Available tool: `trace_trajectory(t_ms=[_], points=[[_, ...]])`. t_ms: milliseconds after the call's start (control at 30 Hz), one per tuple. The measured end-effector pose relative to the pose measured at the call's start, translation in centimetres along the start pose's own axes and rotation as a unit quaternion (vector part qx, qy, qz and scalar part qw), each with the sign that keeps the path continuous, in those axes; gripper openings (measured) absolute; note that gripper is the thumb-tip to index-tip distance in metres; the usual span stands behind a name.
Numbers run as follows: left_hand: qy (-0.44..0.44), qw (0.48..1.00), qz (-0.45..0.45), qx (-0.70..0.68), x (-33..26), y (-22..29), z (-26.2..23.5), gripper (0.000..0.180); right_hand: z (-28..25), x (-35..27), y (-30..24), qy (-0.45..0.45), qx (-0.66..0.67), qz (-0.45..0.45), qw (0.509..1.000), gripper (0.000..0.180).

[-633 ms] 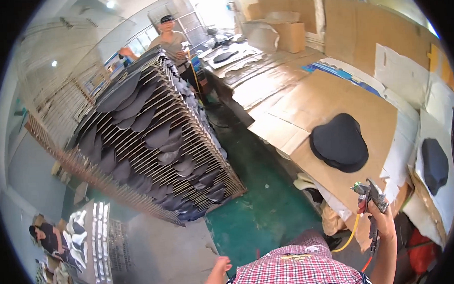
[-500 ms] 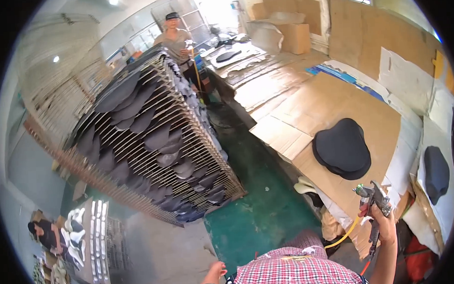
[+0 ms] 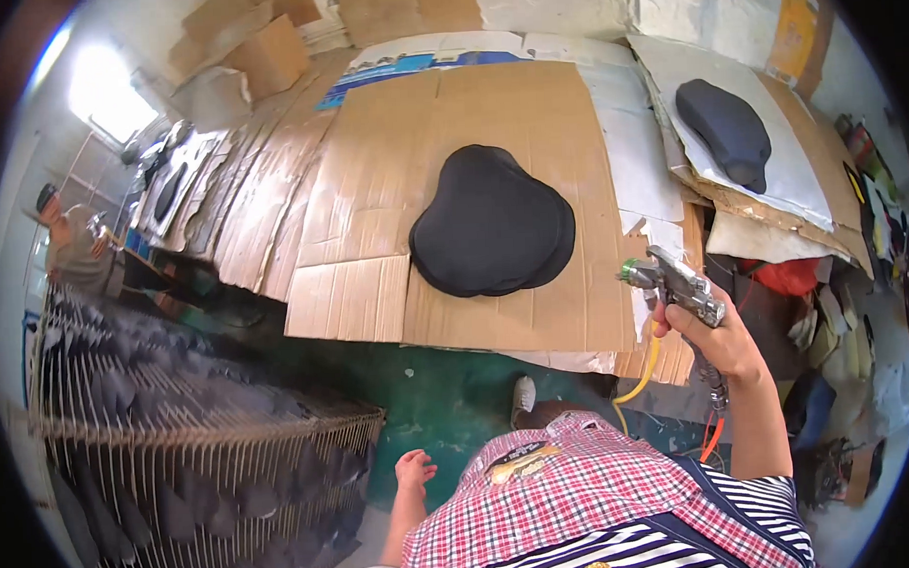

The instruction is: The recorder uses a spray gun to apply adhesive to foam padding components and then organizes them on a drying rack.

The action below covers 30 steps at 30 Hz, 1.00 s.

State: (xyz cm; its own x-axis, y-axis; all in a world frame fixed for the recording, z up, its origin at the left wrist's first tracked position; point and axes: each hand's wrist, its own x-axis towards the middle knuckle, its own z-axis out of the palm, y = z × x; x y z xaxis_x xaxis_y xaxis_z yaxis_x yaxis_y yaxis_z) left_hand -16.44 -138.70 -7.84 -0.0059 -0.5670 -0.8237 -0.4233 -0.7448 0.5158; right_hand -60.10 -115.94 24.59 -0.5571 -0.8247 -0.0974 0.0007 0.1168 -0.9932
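Note:
My right hand [image 3: 725, 341] is closed round the handle of a spray gun [image 3: 687, 288] with a green-tipped nozzle pointing left. A yellow hose [image 3: 646, 375] and an orange-red hose [image 3: 713, 437] trail from it. Left of the nozzle lies a small stack of black, three-lobed flat pads [image 3: 487, 223] on a cardboard sheet [image 3: 362, 212]; the gun does not touch it. My left hand [image 3: 415, 472] hangs low by my apron [image 3: 572, 495], fingers loosely bent and apart, with nothing visible in it.
At lower left stands a wire rack [image 3: 209, 433] hung with many dark pieces. Another black pad [image 3: 725, 134] rests on a white-covered board [image 3: 781, 177] at right. A person [image 3: 78, 247] stands at far left, beyond the rack. Green floor [image 3: 428, 395] shows below the table.
The view has swung right, bringing the table in front of me and the rack to lower left. The spray gun remains in my right hand, now nearer the black stack's level.

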Motion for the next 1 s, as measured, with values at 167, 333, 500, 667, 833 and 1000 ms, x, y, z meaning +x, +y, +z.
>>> trace_trajectory(t_ms=[167, 333, 500, 667, 833, 1000], points=[[0.005, 0.999, -0.019, 0.035, 4.0, 4.0, -0.9, 0.023, 1.4, -0.2, -1.4, -0.035, -0.002, 0.044, 0.998, 0.053], [-0.030, 0.998, -0.027, 0.045, 7.6, 7.0, -0.8, 0.023, 3.8, -0.8, -3.7, 0.108, -0.016, 0.033, 0.994, 0.054], [-0.055, 0.996, -0.020, 0.069, 9.6, 9.5, -2.1, 0.022, 6.1, -3.0, -5.1, 0.125, -0.037, 0.073, 0.989, 0.054], [-0.068, 0.996, 0.016, 0.062, 9.0, 11.9, -2.7, 0.024, 9.7, -2.4, -4.7, 0.026, -0.033, 0.052, 0.998, 0.063], [-0.066, 0.996, 0.028, 0.044, 9.3, 12.3, -5.0, 0.026, 10.9, -0.7, -5.9, 0.175, -0.064, 0.013, 0.983, 0.061], [0.001, 0.997, 0.072, -0.025, 10.0, 13.2, -6.7, 0.023, 7.1, -3.5, -5.9, 0.200, -0.104, 0.064, 0.972, 0.052]])
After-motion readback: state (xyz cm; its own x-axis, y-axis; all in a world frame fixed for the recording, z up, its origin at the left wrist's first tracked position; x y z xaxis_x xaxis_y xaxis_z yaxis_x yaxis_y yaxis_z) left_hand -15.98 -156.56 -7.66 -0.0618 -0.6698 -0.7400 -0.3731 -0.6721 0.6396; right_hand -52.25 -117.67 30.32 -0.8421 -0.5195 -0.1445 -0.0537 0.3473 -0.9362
